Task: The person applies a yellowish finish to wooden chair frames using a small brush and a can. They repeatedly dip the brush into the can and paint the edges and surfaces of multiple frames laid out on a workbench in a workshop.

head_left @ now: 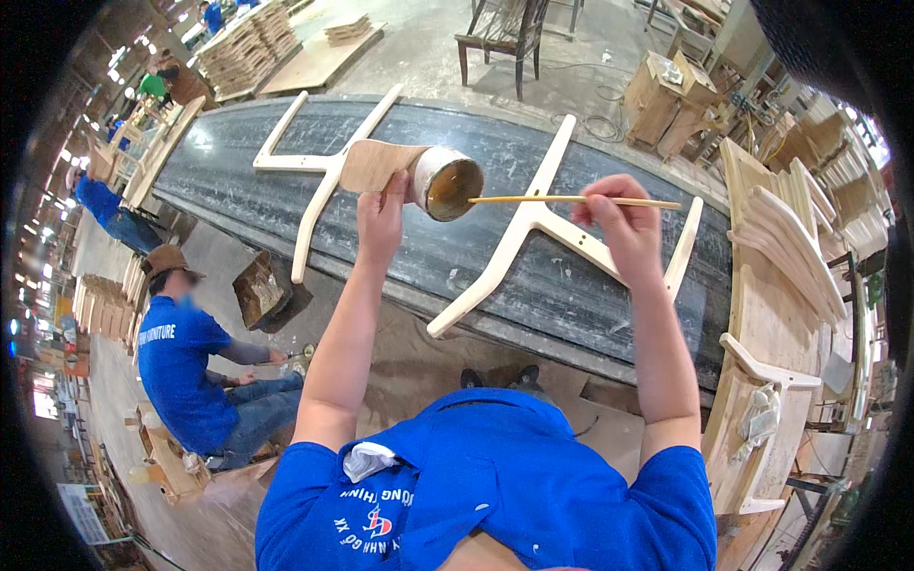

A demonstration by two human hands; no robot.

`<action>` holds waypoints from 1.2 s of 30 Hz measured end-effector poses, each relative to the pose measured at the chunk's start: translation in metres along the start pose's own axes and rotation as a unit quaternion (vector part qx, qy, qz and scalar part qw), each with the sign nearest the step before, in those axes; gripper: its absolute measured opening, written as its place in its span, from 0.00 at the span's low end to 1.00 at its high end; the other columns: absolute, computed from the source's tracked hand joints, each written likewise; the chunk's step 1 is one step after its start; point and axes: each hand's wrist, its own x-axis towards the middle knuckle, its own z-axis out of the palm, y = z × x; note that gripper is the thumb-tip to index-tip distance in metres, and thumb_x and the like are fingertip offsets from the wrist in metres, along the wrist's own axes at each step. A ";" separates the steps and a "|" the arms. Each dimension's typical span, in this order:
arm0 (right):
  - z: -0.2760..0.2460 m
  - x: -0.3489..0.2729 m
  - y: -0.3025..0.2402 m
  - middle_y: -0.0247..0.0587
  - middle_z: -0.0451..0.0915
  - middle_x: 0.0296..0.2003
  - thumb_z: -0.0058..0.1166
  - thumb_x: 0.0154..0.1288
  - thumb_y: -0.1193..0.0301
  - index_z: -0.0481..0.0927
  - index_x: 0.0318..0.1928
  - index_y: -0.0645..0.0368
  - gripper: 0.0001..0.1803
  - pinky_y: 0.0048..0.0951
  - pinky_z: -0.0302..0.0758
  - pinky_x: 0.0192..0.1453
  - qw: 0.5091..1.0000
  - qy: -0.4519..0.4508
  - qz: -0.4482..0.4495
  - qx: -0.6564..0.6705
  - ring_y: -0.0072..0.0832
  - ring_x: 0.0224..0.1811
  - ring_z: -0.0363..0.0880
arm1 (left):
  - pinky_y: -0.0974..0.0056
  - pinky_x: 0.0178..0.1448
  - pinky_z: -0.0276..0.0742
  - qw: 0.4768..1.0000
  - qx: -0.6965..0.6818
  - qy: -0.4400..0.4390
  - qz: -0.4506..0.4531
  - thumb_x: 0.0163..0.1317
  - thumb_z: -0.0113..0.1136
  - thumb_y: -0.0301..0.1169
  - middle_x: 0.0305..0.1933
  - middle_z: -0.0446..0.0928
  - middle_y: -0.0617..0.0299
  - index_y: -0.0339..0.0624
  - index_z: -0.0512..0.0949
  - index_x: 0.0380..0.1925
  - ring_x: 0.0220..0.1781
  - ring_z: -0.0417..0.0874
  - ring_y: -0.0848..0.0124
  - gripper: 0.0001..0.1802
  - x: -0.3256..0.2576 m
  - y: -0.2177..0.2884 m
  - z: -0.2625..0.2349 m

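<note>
Left hand (381,214) gripping a round glue-crusted tin (446,183) against a curved wood piece (376,164), right hand (614,214) pinching a thin stick (571,200), pale forked chair parts (552,233) lying on the dark scuffed bench (571,295)

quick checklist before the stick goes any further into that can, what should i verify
1. Left hand has a firm hold on the can and the flat wooden piece: ok, fingers are wrapped on them.
2. Can mouth faces the stick: ok, it is tilted toward the right hand.
3. Thin stick is pinched securely: ok, and its tip sits at the can's rim.
4. Enough contents in the can: cannot tell, only a brownish inside shows.
5. Pale Y-shaped wooden part lies flat on the dark bench below the hands: ok.
6. Seated co-worker is away from the bench: ok.
</note>
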 end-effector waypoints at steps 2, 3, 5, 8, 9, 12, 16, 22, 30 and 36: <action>0.010 0.007 0.008 0.35 0.78 0.29 0.51 0.65 0.73 0.74 0.38 0.63 0.05 0.18 0.70 0.38 0.999 0.029 -0.015 0.009 0.18 0.31 0.74 | 0.70 0.41 0.73 1.000 -0.017 0.003 0.007 0.67 0.49 0.37 0.35 0.78 0.62 0.31 0.78 0.39 0.37 0.76 0.77 0.17 0.008 0.012 0.017; 0.012 0.015 0.011 0.36 0.79 0.32 0.51 0.65 0.73 0.75 0.39 0.63 0.06 0.18 0.69 0.40 0.998 0.038 -0.036 0.039 0.20 0.34 0.76 | 0.70 0.41 0.73 1.000 -0.004 0.008 0.013 0.67 0.49 0.36 0.35 0.78 0.62 0.31 0.78 0.39 0.37 0.76 0.77 0.17 0.010 0.019 0.024; 0.008 0.024 0.015 0.36 0.79 0.33 0.51 0.65 0.74 0.75 0.39 0.62 0.05 0.18 0.71 0.40 0.995 0.035 -0.062 0.072 0.19 0.36 0.77 | 0.70 0.41 0.73 0.998 0.038 0.020 0.040 0.67 0.49 0.37 0.36 0.78 0.62 0.31 0.77 0.39 0.37 0.76 0.77 0.17 0.014 0.029 0.032; -0.033 0.022 0.020 0.36 0.78 0.35 0.45 0.68 0.70 0.76 0.37 0.62 0.08 0.21 0.69 0.42 0.992 0.067 -0.106 0.027 0.20 0.40 0.75 | 0.71 0.41 0.73 0.994 0.101 0.027 0.045 0.67 0.50 0.38 0.36 0.78 0.62 0.30 0.77 0.40 0.37 0.77 0.77 0.18 0.017 0.028 0.033; -0.054 0.026 0.025 0.36 0.78 0.35 0.44 0.69 0.69 0.76 0.37 0.61 0.10 0.22 0.69 0.43 0.985 0.098 -0.143 0.023 0.20 0.41 0.75 | 0.71 0.42 0.73 0.993 0.112 0.026 0.010 0.67 0.50 0.38 0.37 0.78 0.62 0.30 0.77 0.40 0.38 0.77 0.77 0.19 0.017 0.023 0.027; -0.131 0.027 0.050 0.38 0.78 0.38 0.41 0.69 0.69 0.76 0.36 0.61 0.12 0.30 0.67 0.49 0.971 0.173 -0.156 -0.060 0.28 0.43 0.73 | 0.70 0.42 0.73 0.983 -0.017 0.150 -0.107 0.67 0.50 0.40 0.36 0.78 0.64 0.32 0.76 0.41 0.40 0.77 0.76 0.19 -0.008 -0.017 0.027; -0.176 -0.006 0.134 0.45 0.77 0.42 0.50 0.61 0.63 0.76 0.41 0.58 0.13 0.42 0.66 0.54 0.798 -0.044 0.093 -0.594 0.45 0.47 0.70 | 0.71 0.39 0.73 0.961 -0.035 0.175 -0.212 0.67 0.50 0.40 0.40 0.76 0.64 0.38 0.74 0.45 0.39 0.77 0.77 0.17 -0.076 -0.060 0.000; -0.135 -0.038 0.254 0.43 0.73 0.45 0.61 0.45 0.45 0.74 0.46 0.60 0.35 0.40 0.68 0.53 0.709 -0.131 0.166 -0.673 0.39 0.52 0.68 | 0.72 0.35 0.73 0.929 -0.052 0.273 -0.245 0.67 0.49 0.42 0.38 0.77 0.65 0.39 0.74 0.43 0.38 0.77 0.78 0.17 -0.127 -0.054 -0.047; -0.111 0.007 0.232 0.48 0.78 0.34 0.62 0.44 0.52 0.74 0.33 0.59 0.25 0.42 0.72 0.45 0.744 -0.093 0.169 -0.640 0.43 0.41 0.76 | 0.69 0.42 0.74 0.920 -0.068 0.382 -0.055 0.67 0.49 0.38 0.42 0.77 0.64 0.39 0.74 0.43 0.41 0.78 0.76 0.14 -0.128 0.011 -0.138; -0.095 0.052 0.153 0.49 0.77 0.27 0.62 0.46 0.53 0.75 0.35 0.58 0.23 0.42 0.72 0.36 0.844 0.101 0.069 -0.522 0.44 0.32 0.78 | 0.63 0.45 0.77 0.896 -0.131 0.423 -0.022 0.68 0.47 0.37 0.43 0.76 0.61 0.40 0.69 0.47 0.40 0.79 0.71 0.14 -0.124 0.020 -0.214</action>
